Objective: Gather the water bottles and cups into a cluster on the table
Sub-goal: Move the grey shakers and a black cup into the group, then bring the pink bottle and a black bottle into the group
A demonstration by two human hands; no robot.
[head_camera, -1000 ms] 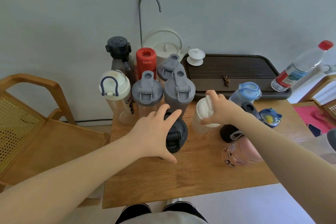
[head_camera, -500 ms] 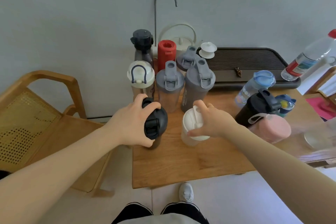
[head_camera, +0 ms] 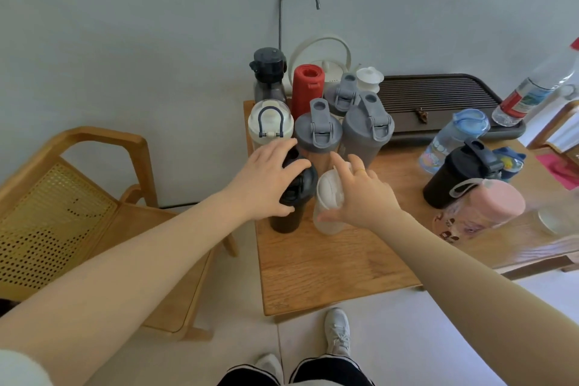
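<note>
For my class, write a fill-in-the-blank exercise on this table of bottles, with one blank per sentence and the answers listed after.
1. The left hand grips the lid of the ____ shaker.
2. The right hand holds the ____ cup.
3. The pink bottle lies on its ____.
4. The red bottle stands in the cluster, ____ the wall.

Answers: black; white; side; near
</note>
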